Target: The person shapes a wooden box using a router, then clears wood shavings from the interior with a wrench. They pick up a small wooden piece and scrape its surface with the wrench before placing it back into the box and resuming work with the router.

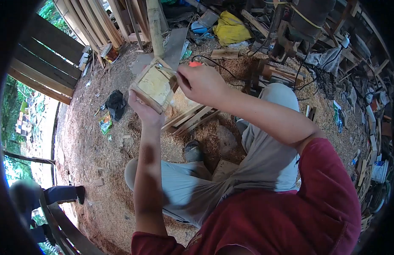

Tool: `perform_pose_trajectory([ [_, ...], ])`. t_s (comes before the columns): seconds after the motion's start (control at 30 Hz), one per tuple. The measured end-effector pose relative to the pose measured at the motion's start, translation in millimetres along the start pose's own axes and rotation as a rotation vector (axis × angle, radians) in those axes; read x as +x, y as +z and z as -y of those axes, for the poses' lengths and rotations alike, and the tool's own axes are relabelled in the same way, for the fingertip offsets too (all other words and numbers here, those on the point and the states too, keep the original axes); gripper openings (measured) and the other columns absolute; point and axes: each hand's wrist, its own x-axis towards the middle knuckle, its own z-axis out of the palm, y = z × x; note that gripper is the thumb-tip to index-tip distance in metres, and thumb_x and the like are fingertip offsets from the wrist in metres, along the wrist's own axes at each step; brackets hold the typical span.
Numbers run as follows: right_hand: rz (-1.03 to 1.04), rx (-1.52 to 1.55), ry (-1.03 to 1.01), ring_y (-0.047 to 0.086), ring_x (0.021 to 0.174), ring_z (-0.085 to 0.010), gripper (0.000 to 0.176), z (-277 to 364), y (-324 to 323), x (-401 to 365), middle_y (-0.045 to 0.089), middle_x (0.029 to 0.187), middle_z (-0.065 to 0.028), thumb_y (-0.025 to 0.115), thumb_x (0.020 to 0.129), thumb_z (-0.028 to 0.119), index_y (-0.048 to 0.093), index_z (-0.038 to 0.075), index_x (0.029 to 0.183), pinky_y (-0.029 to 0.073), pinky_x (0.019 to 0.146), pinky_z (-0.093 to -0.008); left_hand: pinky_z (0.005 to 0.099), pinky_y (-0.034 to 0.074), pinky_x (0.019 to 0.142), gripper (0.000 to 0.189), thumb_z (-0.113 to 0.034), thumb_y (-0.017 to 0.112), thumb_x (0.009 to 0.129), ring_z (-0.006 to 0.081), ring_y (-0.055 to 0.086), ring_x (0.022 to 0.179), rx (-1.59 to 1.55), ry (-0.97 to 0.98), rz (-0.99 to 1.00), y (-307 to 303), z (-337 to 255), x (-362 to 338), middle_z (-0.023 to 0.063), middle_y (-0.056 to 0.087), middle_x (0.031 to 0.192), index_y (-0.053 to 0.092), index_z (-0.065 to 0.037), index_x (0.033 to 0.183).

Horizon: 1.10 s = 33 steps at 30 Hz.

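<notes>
A small square wooden box (153, 83) with raised edges and a pale, yellowish inner face is held up in front of me, tilted. My left hand (144, 109) grips it from below and the left, fingers wrapped round its lower edge. At the box's right edge, my right hand (203, 84) is closed in a pinch, its fingertips right at the rim; I cannot tell what they hold. Just behind the right knuckles shows a bit of an orange-red object (195, 64). Beneath the hands sits a low wooden stand of stacked strips (190, 121).
Sawdust and shavings cover the ground. A wooden post (154, 27) rises beyond the box, near leaning planks (99, 21). A yellow sack (232, 29), a black bag (115, 105) and scrap wood lie around. At lower left is another person's leg (61, 194).
</notes>
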Motion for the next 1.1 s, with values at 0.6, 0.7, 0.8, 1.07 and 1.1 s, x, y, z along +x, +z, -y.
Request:
perform_pose_trajectory([
  [0.6, 0.107, -0.117, -0.214, 0.067, 0.069, -0.0362, 0.019, -4, -4, 5, 0.065, 0.07, -0.0121, 0.067, 0.097, 0.03, 0.063, 0.012, 0.092, 0.052, 0.059, -0.049, 0.0615, 0.04, 0.114, 0.07, -0.059, 0.024, 0.103, 0.0376, 0.051, 0.138, -0.113, -0.388, 0.018, 4, -7, -3, 0.0136, 0.05, 0.151, 0.045, -0.013, 0.152],
  [0.7, 0.14, -0.126, -0.107, 0.067, 0.071, -0.0375, 0.019, -19, -3, 11, 0.067, 0.075, -0.0126, 0.066, 0.097, 0.031, 0.065, 0.013, 0.095, 0.053, 0.06, -0.0494, 0.0659, 0.041, 0.112, 0.071, -0.06, 0.023, 0.103, 0.0397, 0.05, 0.139, -0.056, -0.4, 0.044, 5, -8, -6, 0.0149, 0.049, 0.152, 0.044, -0.013, 0.152],
  [0.8, 0.174, -0.181, -0.033, 0.068, 0.073, -0.0373, 0.016, -35, -5, 13, 0.07, 0.079, -0.013, 0.066, 0.097, 0.03, 0.068, 0.014, 0.099, 0.052, 0.061, -0.0485, 0.0673, 0.042, 0.11, 0.071, -0.059, 0.022, 0.104, 0.04, 0.05, 0.139, -0.082, -0.417, 0.01, 14, -17, -9, 0.0156, 0.048, 0.153, 0.043, -0.013, 0.153],
  [1.07, 0.154, -0.124, -0.161, 0.068, 0.072, -0.0367, 0.017, -21, -13, 12, 0.067, 0.074, -0.0128, 0.066, 0.097, 0.029, 0.067, 0.013, 0.095, 0.051, 0.061, -0.0496, 0.0625, 0.044, 0.109, 0.072, -0.063, 0.025, 0.103, 0.0373, 0.053, 0.137, 0.113, -0.452, 0.063, 5, -18, -12, 0.0142, 0.052, 0.149, 0.043, -0.014, 0.153],
  [1.1, 0.147, -0.111, -0.198, 0.068, 0.072, -0.0367, 0.017, -18, -10, 11, 0.067, 0.073, -0.013, 0.066, 0.097, 0.029, 0.067, 0.013, 0.095, 0.051, 0.061, -0.0498, 0.0614, 0.045, 0.109, 0.072, -0.063, 0.025, 0.103, 0.0366, 0.053, 0.137, 0.129, -0.441, 0.098, 5, -15, -12, 0.0142, 0.052, 0.149, 0.043, -0.014, 0.153],
])
